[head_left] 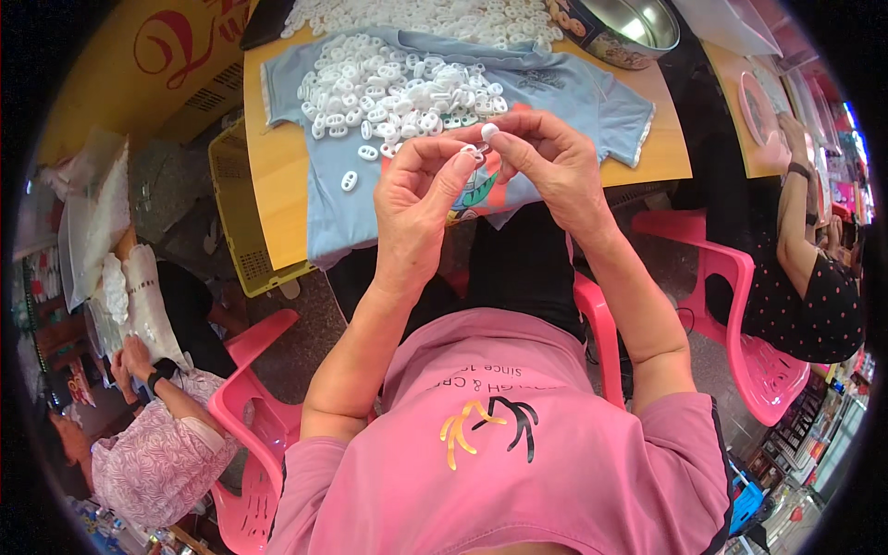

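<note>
My left hand [418,196] is closed in a pinch on a small white plastic piece [471,152], partly covered by the thumb and fingertips. Close beside it, my right hand [559,174] pinches a small round white plastic piece [489,131] between thumb and forefinger. The fingertips nearly meet, and I cannot tell whether the two pieces touch. Just beyond the hands lies a heap of white oval plastic pieces [388,88], many with two holes. They rest on a light blue T-shirt [328,199] with a coloured print. One loose oval piece [349,180] lies apart, left of the heap.
The shirt covers much of a yellow wooden table [280,217]. Another white heap [435,20] and a round metal tin [629,32] stand at the back. A yellow crate [236,199] is left of the table. Other people work at both sides near pink chairs [731,268].
</note>
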Tool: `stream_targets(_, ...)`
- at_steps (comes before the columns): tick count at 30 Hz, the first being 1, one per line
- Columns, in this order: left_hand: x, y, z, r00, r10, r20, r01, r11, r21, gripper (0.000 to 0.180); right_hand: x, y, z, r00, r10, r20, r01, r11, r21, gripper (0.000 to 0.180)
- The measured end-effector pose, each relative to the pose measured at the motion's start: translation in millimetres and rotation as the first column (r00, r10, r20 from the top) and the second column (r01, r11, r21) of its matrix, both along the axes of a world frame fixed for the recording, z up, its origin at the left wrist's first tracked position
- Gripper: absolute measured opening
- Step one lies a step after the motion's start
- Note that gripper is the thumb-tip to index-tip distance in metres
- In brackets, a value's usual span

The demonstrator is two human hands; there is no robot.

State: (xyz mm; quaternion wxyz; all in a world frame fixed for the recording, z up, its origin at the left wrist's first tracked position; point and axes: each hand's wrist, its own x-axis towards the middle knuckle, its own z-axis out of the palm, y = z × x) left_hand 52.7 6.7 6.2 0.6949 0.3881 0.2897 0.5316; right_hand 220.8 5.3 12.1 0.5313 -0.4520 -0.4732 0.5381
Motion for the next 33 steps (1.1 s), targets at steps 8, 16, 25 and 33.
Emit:
stream_targets(8,2,-2,10,1.000,-0.018,0.021,0.019,0.999,-0.040,0.013,4,-1,7,0.999,0.002,-0.036,-0.003,1.000,-0.024,0.025)
stream_targets(16,3,-4,8,1.000,-0.010,0.015,0.010,1.000,-0.003,0.012,3,-3,10,0.921,-0.094,-0.377,0.021,0.981,-0.192,0.026)
stream_targets(25,0,-2,14,0.998,0.003,-0.057,-0.002,1.000,0.020,0.012,5,-6,8,1.000,0.008,0.020,-0.008,1.000,0.000,0.021)
stream_targets(33,1,1,6,0.996,-0.066,-0.061,0.060,0.993,-0.098,0.015,17,-16,1,0.933,-0.022,0.359,0.008,0.999,0.040,0.014)
